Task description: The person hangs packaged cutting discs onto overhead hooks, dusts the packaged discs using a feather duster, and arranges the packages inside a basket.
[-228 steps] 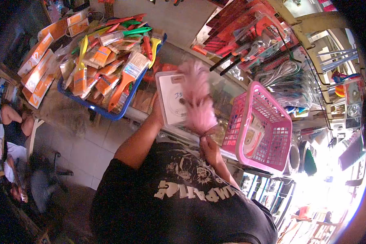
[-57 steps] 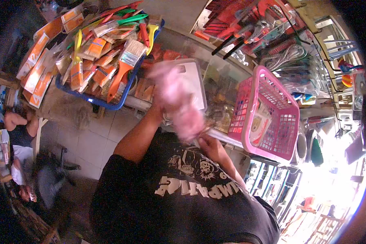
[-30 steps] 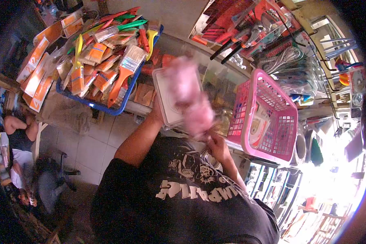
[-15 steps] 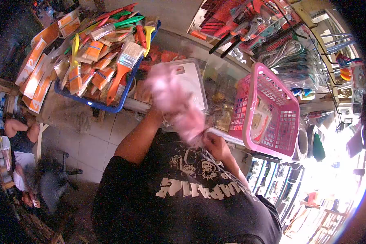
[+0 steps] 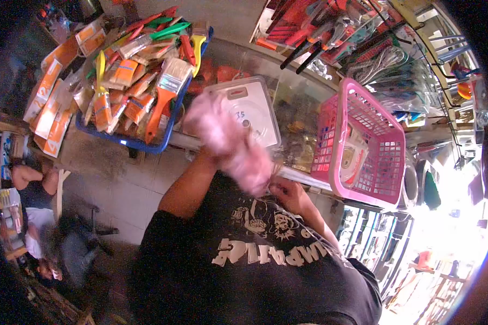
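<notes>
A crumpled pink cloth [image 5: 249,165], smeared by motion, hangs in front of my black shirt. My left hand [image 5: 209,149] is closed on its upper part; the cloth and blur hide most of the fingers. At the cloth's lower end, my right hand [image 5: 288,194] has curled fingers, and what they pinch cannot be made out. Just beyond the cloth, a flat clear plastic case [image 5: 263,103] with a white round disc inside, marked "35", lies on the glass counter [image 5: 295,116]. The cloth covers part of the case's near left side.
Left on the counter, a blue tray [image 5: 171,127] overflows with paintbrushes [image 5: 162,97]. To the right stands a pink plastic basket [image 5: 336,162] with a packaged item inside. Packaged tools [image 5: 331,32] hang at the back. A seated person [image 5: 35,216] is at far left.
The pink cloth has shifted slightly left and down, so more of the plastic case and its "35" shows. My right hand stays by the cloth's lower end. The whole view has tilted a little.
</notes>
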The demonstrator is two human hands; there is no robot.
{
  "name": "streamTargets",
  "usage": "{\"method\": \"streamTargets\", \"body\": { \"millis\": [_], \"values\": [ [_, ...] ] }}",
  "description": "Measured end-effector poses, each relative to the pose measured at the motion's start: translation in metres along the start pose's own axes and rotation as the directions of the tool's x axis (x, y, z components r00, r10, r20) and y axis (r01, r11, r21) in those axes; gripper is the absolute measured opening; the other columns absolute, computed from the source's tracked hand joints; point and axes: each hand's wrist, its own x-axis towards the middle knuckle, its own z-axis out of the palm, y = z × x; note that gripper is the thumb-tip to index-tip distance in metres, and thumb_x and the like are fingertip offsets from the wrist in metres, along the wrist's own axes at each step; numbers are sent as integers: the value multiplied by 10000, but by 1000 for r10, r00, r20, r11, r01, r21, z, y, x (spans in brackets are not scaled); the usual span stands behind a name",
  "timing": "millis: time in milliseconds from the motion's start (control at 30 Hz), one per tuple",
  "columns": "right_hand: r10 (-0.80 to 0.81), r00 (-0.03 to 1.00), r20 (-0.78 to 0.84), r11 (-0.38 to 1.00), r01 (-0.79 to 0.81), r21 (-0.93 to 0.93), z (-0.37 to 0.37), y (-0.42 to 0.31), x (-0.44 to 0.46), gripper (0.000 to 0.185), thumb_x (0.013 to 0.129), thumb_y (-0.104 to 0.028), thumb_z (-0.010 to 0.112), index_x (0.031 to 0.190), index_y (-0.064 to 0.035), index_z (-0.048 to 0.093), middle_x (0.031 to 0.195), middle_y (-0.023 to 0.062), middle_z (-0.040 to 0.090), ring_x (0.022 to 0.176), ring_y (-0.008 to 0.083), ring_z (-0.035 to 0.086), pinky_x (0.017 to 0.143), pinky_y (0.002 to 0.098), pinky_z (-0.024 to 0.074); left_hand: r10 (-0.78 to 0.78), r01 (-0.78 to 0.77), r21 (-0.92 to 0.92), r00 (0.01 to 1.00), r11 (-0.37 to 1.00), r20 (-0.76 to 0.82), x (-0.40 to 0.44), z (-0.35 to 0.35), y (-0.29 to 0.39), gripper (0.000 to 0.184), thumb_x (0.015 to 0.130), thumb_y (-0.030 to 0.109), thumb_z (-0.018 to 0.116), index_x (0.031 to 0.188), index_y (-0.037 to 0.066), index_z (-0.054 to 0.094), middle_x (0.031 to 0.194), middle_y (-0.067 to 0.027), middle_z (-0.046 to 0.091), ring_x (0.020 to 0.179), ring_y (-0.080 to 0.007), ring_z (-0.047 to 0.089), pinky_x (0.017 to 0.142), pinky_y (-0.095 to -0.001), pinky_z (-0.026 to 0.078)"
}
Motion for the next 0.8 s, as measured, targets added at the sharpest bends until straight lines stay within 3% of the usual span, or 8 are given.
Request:
{"method": "streamTargets", "body": {
  "millis": [167,200,267,333,433,533,667,800],
  "values": [
    [379,925,-23,911,-369,182,-11,-12,6,329,897,-319,480,1029,-25,543,845,210,572,773,342,550,743,397,438,49,321,-871,930,372,364,-1,-17,15,587,891,478,372,1322,83,316,1281,-93,411,1188,-252,387,1046,-370,259],
    [253,967,-18,955,-247,167,-9,-11,3,334,901,-326,471,1023,-23,541,829,204,571,753,330,548,733,392,438,115,70,-607,958,792,261,-3,-19,22,600,879,476,417,1320,81,313,1278,-91,410,1188,-251,385,1041,-370,267],
    [87,995,57,995,-89,38,-5,-7,-3,358,911,-330,455,1018,4,525,802,180,567,752,252,530,755,367,423,-184,307,-706,951,639,247,-9,-11,-16,749,759,449,607,1321,67,293,1266,-97,407,1189,-256,377,1033,-377,273],
    [269,962,51,925,-273,264,1,11,-4,356,910,-321,464,1032,8,527,835,174,580,793,225,525,789,356,414,-324,519,-839,775,-165,543,-7,-5,-17,835,696,400,714,1325,65,279,1258,-99,403,1167,-264,389,1019,-396,291],
    [395,916,76,864,-398,307,4,14,-2,341,911,-316,468,1012,3,532,815,138,565,780,178,484,779,340,410,-264,494,-830,863,257,432,6,-16,55,638,812,379,586,1309,84,315,1225,-87,418,1098,-256,437,964,-412,358],
    [110,992,62,985,-117,127,-3,-11,-5,358,917,-343,452,972,3,524,747,114,526,737,172,458,727,346,409,-115,529,-847,839,-53,531,4,-14,35,600,848,437,478,1312,88,328,1228,-92,436,1105,-272,443,971,-427,353],
    [555,828,82,778,-552,301,-1,12,3,358,906,-331,480,1085,-28,541,963,176,616,872,221,572,806,358,432,-14,541,-818,832,-195,554,3,-12,20,596,895,514,332,1316,93,347,1232,-99,460,1114,-292,451,981,-447,347],
    [82,994,79,996,-84,26,-7,-13,-6,336,909,-334,475,982,-12,540,829,175,603,727,257,530,714,380,433,-2,542,-809,831,-226,557,2,-10,14,645,877,546,328,1325,82,336,1276,-119,428,1148,-300,434,986,-448,342]
  ]
}}
